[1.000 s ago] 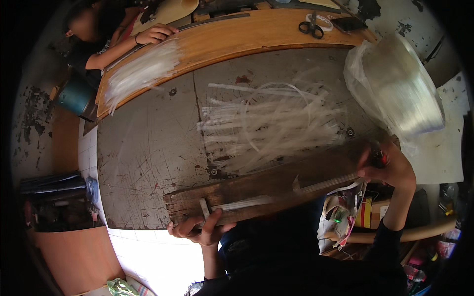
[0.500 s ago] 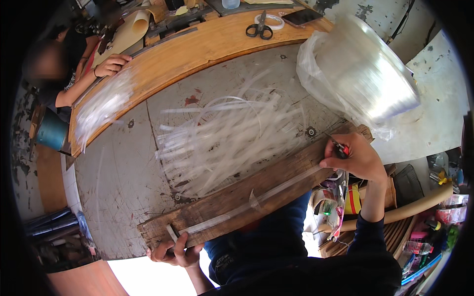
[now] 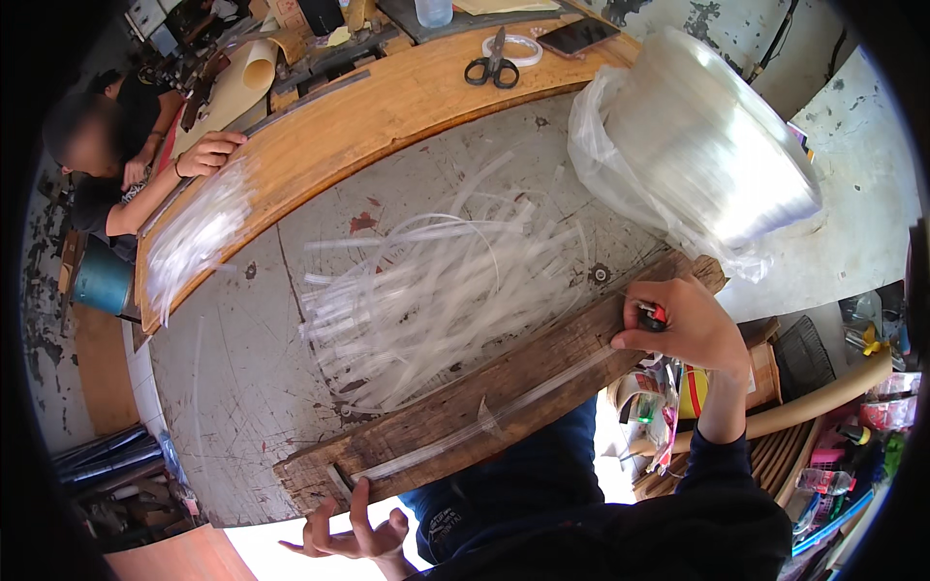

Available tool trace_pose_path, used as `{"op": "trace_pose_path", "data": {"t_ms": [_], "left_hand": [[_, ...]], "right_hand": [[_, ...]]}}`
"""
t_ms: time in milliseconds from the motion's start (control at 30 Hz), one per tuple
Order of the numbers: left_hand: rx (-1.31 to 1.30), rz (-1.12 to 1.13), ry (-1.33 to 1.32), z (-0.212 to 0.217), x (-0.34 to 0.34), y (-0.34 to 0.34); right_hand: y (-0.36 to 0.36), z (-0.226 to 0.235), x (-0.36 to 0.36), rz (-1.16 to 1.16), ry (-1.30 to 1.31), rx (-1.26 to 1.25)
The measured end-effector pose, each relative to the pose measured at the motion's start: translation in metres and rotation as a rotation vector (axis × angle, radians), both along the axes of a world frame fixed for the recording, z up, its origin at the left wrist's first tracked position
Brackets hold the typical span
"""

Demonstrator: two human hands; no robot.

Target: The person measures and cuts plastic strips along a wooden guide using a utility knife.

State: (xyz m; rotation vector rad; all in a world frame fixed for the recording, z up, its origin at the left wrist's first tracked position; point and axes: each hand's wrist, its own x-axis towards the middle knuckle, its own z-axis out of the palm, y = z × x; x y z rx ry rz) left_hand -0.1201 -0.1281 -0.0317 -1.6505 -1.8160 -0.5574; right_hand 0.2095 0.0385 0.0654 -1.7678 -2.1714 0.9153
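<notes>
A long dark wooden board (image 3: 402,436) lies slantwise along the table's near edge, with a clear plastic strip (image 3: 552,385) stretched along it. My left hand (image 3: 363,531) is at the board's left end. One fingertip presses the strip beside a small pale upright piece (image 3: 339,481), and the other fingers are spread. Over the right end of the strip, my right hand (image 3: 693,320) is closed around a small red-and-black tool (image 3: 652,317); its kind is hidden by the fingers. Beyond the board lies a loose heap of clear plastic strips (image 3: 436,290).
A large roll of clear plastic (image 3: 717,136) in a bag stands at the far right. Scissors (image 3: 493,68), a tape ring (image 3: 523,50) and a phone (image 3: 579,36) lie on the wooden plank (image 3: 387,102). At the far left, a co-worker's hand (image 3: 208,153) rests near more strips (image 3: 199,223).
My left fingers have uncurled from the board's end, leaving one fingertip on the strip. My right hand has shifted slightly left and down with the tool. The view has moved a little.
</notes>
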Motion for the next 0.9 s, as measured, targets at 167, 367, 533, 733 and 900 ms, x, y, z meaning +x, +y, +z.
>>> {"op": "trace_pose_path", "data": {"t_ms": [167, 367, 533, 733, 900], "left_hand": [[-0.177, -0.256, -0.15, 0.047, 0.059, 0.049], [-0.304, -0.848, -0.094, 0.042, 0.124, 0.097], [-0.284, -0.86, -0.134, 0.038, 0.134, 0.101], [-0.274, -0.818, -0.15, 0.037, 0.135, 0.1], [-0.296, -0.765, -0.084, 0.035, 0.135, 0.099]], "right_hand": [[-0.001, -0.006, 0.005, 0.004, -0.051, 0.046], [-0.008, 0.001, -0.008, -0.026, -0.149, 0.076], [-0.015, 0.004, -0.011, -0.178, -0.014, 0.128], [-0.055, -0.009, -0.006, -0.363, 0.308, 0.34], [-0.086, -0.011, -0.026, -0.157, 0.021, 0.016]]}}
